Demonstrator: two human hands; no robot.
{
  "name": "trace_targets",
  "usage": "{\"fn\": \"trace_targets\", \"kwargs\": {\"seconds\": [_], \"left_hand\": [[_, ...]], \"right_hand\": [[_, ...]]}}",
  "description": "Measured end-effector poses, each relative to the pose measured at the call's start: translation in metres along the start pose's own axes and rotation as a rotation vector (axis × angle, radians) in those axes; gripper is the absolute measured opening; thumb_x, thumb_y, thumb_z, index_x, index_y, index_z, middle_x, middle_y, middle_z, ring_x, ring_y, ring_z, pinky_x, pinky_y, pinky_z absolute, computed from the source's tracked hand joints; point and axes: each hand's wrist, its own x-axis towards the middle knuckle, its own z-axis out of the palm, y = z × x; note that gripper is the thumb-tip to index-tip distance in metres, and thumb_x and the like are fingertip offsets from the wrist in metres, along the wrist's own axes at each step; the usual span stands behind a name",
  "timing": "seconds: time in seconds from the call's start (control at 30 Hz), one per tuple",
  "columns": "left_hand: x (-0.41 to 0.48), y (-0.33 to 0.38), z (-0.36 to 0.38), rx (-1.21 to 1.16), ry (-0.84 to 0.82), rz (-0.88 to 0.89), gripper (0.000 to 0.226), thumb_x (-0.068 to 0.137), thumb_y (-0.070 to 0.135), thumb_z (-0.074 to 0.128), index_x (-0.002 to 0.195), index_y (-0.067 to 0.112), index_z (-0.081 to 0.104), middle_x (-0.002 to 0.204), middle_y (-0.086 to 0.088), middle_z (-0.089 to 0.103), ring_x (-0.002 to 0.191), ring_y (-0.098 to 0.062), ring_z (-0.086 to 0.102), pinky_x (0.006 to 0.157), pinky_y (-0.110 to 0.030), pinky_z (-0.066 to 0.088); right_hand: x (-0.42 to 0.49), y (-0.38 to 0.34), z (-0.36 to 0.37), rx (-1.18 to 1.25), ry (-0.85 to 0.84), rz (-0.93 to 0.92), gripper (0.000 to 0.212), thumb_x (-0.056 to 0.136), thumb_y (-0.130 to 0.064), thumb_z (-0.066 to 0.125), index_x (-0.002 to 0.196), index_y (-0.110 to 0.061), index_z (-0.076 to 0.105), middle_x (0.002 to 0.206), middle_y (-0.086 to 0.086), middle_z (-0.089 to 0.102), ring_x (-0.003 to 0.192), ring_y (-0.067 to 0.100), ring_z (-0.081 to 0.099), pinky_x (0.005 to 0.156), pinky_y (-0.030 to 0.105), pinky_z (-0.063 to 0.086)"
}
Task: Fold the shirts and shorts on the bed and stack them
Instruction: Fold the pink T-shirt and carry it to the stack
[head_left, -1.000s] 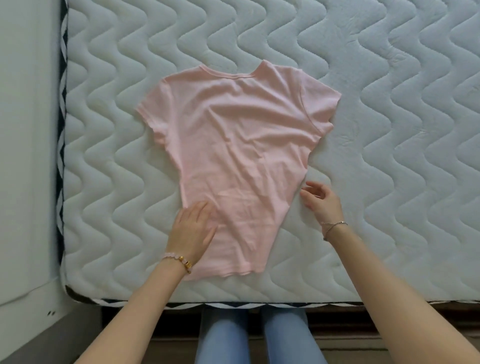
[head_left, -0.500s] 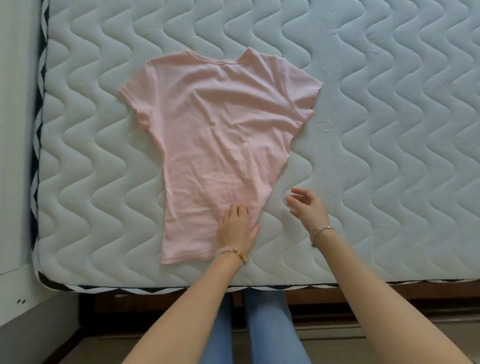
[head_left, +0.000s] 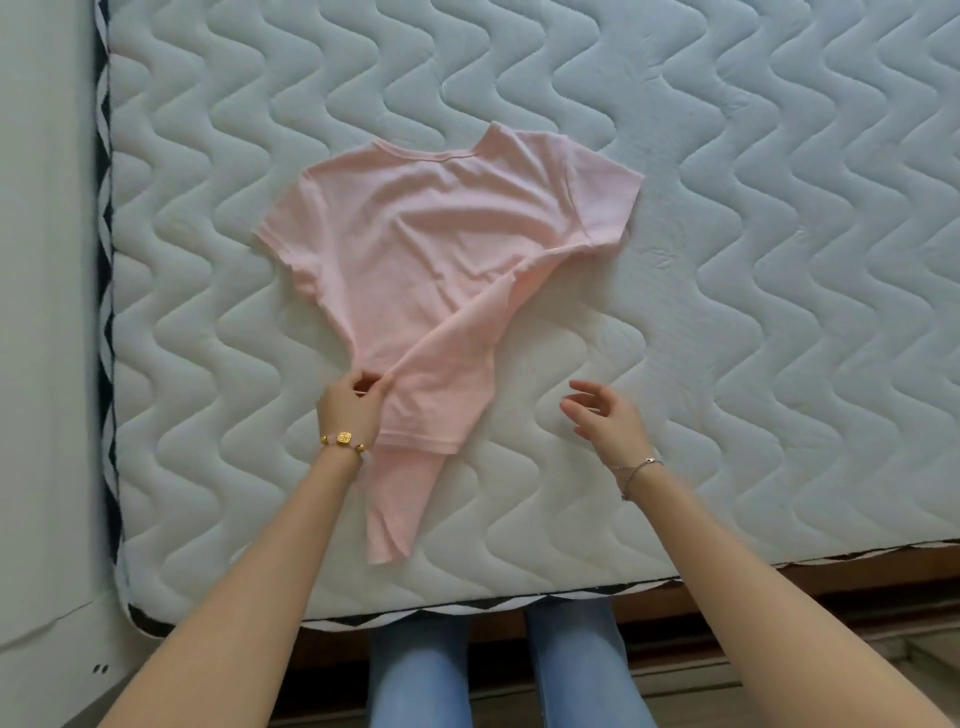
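Observation:
A pink short-sleeved shirt (head_left: 441, 249) lies on the white quilted mattress (head_left: 753, 312), neck away from me. Its lower right side is folded diagonally across to the left, so the hem corner lies over the left edge. My left hand (head_left: 350, 410) pinches that folded-over cloth at the shirt's lower left edge. A narrow strip of the shirt's bottom (head_left: 395, 514) sticks out toward me below the fold. My right hand (head_left: 602, 415) hovers to the right of the shirt, fingers relaxed and spread, holding nothing. No shorts or other shirts are in view.
The mattress's near edge (head_left: 467, 605) with black-and-white piping runs along the bottom, its left edge (head_left: 106, 312) beside a pale wall or panel. My legs in blue jeans (head_left: 415, 675) stand against the bed frame. Bare mattress spreads to the right.
My left hand has gripped the shirt's lower right side and carried it across to the left edge, making a diagonal fold. My right hand has lifted off beside the shirt.

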Motion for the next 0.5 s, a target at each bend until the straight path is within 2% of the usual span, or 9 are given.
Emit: {"fn": "trace_targets", "kwargs": {"seconds": [0.13,0.23,0.3,0.37,0.43,0.5], "left_hand": [[0.038,-0.015,-0.031,0.067,-0.020,-0.001,0.021,0.084,0.019,0.064,0.097,0.004,0.070,0.097,-0.013,0.070,0.082,-0.019,0.056,0.072,-0.022,0.037],[0.051,-0.022,-0.042,0.193,-0.101,0.118,0.015,0.084,0.016,0.063,0.094,0.006,0.070,0.095,-0.011,0.069,0.080,-0.019,0.056,0.071,-0.023,0.038],[0.056,-0.026,-0.045,0.294,-0.110,0.291,0.016,0.084,0.012,0.062,0.098,0.006,0.067,0.099,-0.012,0.066,0.086,-0.026,0.058,0.077,-0.028,0.042],[0.059,-0.030,-0.045,0.448,-0.114,0.543,0.024,0.082,0.013,0.063,0.106,0.005,0.064,0.105,-0.015,0.063,0.095,-0.034,0.058,0.083,-0.038,0.046],[0.062,-0.032,-0.042,0.588,-0.112,0.782,0.035,0.080,0.022,0.056,0.111,0.006,0.061,0.109,-0.014,0.063,0.100,-0.034,0.059,0.084,-0.042,0.050],[0.065,-0.031,-0.040,0.731,-0.187,0.902,0.048,0.078,0.032,0.043,0.118,0.008,0.056,0.115,-0.012,0.062,0.108,-0.030,0.057,0.089,-0.043,0.049]], "right_hand": [[0.000,-0.005,0.045,0.008,0.010,-0.007,0.029,0.087,-0.011,0.063,0.116,-0.012,0.058,0.092,-0.004,0.061,0.087,0.012,0.058,0.086,0.032,0.049],[-0.002,-0.011,0.080,0.034,0.017,-0.009,0.030,0.087,-0.010,0.063,0.116,-0.013,0.058,0.094,0.000,0.061,0.089,0.015,0.058,0.084,0.030,0.049],[-0.003,-0.014,0.098,0.032,0.022,-0.009,0.032,0.087,-0.011,0.063,0.118,-0.012,0.057,0.098,0.003,0.061,0.089,0.015,0.058,0.080,0.026,0.047],[-0.004,-0.015,0.111,0.025,0.023,0.000,0.033,0.086,-0.013,0.065,0.118,-0.012,0.058,0.098,0.002,0.062,0.086,0.012,0.058,0.079,0.023,0.046],[-0.004,-0.013,0.120,0.035,0.028,0.013,0.029,0.085,-0.013,0.067,0.112,-0.012,0.060,0.093,-0.002,0.063,0.083,0.009,0.059,0.076,0.019,0.047],[-0.004,-0.011,0.125,0.036,0.032,0.020,0.019,0.083,-0.012,0.069,0.101,-0.012,0.063,0.087,-0.005,0.064,0.080,0.007,0.060,0.071,0.014,0.048]]}}
